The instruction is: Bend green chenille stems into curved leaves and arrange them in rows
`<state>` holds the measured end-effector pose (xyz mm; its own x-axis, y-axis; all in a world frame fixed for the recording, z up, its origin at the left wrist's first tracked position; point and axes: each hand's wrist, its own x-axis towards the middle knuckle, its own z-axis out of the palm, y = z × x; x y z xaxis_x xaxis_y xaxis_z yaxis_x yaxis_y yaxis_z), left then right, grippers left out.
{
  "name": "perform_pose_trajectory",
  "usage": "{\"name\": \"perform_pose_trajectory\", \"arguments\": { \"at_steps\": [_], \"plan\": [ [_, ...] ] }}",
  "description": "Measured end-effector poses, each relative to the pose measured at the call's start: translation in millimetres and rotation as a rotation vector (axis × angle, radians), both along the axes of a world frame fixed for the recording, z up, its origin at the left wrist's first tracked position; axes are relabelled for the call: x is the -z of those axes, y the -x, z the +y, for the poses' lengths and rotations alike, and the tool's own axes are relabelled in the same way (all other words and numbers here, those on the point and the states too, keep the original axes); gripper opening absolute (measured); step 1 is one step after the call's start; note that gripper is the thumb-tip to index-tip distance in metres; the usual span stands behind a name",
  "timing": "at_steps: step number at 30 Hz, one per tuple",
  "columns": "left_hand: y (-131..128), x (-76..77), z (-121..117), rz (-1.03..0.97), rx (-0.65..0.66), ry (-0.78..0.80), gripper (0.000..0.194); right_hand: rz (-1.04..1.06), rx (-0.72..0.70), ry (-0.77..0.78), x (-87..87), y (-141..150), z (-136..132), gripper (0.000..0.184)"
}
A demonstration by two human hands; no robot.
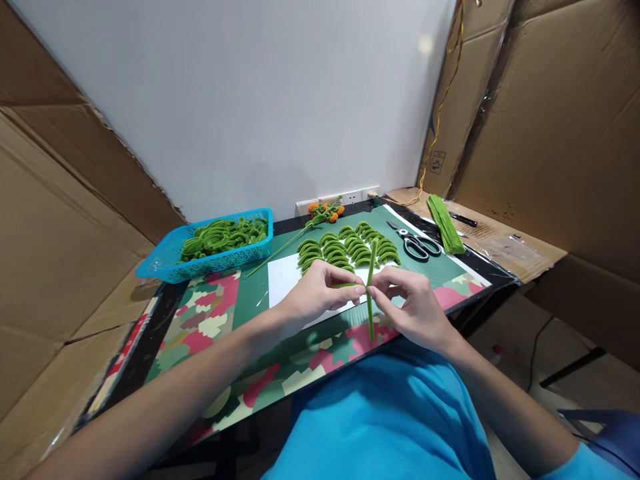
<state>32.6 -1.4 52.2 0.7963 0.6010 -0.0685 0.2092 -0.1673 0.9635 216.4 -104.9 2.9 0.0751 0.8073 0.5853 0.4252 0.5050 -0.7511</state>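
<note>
The thumb and forefinger of the left hand (317, 290) pinch a short green strip (346, 285) that lies sideways between them, and the right hand's (415, 303) thumb and forefinger close on an upright green strip (371, 323) just where the two pieces cross. The upright one is slim, fuzzy and almost straight, its upper part leaning slightly right and brighter than the lower, which hangs below the fingertips; the sideways one is largely hidden by the left fingers, so its full length cannot be told. Both are held in the air above the near part of the green mat (250, 300), whose edges carry a pink, cream and green camouflage pattern. Just beyond the hands, plush green arcs (360, 250) lie in stacked, roughly even columns, all bowed the same way, on a white sheet (280, 280). To their right rest scissors (420, 248) with black handles, blades pointing away, and past these a thick bundle of straight green strips (445, 225). A long green stem (280, 251) slants across the mat on the left, toward a cluster of orange and green pieces (327, 212) near the wall (250, 100). Farther left, a blue basket (220, 265) holds a heap of curled green pieces (220, 237).
</note>
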Motion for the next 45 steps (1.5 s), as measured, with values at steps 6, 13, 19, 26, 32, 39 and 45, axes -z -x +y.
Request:
{"name": "perform_pose_trajectory", "arguments": {
  "at_steps": [6, 13, 19, 26, 32, 39, 45],
  "plan": [
    [-2.4, 1.5, 0.4, 0.013, -0.015, -0.196, 0.023, 0.080, -0.022, 0.076, 7.5, -1.5, 5.6, 0.018],
    [-9.2, 20.7, -3.4, -0.073, -0.033, 0.063, 0.053, 0.521, 0.075, 0.019, 14.7, -3.7, 13.5, 0.025],
    [-7.7, 31.5, -15.0, -0.164, -0.047, 0.038, 0.036, 0.600, 0.168, -0.043, 19.5, 9.4, 11.9, 0.026],
    [-6.4, 37.7, -20.2, -0.155, -0.044, 0.061, 0.040, 0.691, 0.242, -0.061, 34.3, 17.9, 12.2, 0.025],
    [-7.2, 38.0, -21.2, -0.179, -0.117, -0.012, 0.036, 0.749, 0.213, -0.051, 35.1, 16.6, 12.2, 0.028],
    [-6.0, 41.2, -17.6, -0.216, -0.167, -0.012, 0.041, 0.914, 0.257, -0.080, 33.7, 17.0, 10.6, 0.030],
    [-6.8, 41.2, -13.7, -0.298, -0.344, -0.015, 0.044, 0.758, 0.255, -0.015, 28.2, 20.5, 6.2, 0.030]
  ]
}}
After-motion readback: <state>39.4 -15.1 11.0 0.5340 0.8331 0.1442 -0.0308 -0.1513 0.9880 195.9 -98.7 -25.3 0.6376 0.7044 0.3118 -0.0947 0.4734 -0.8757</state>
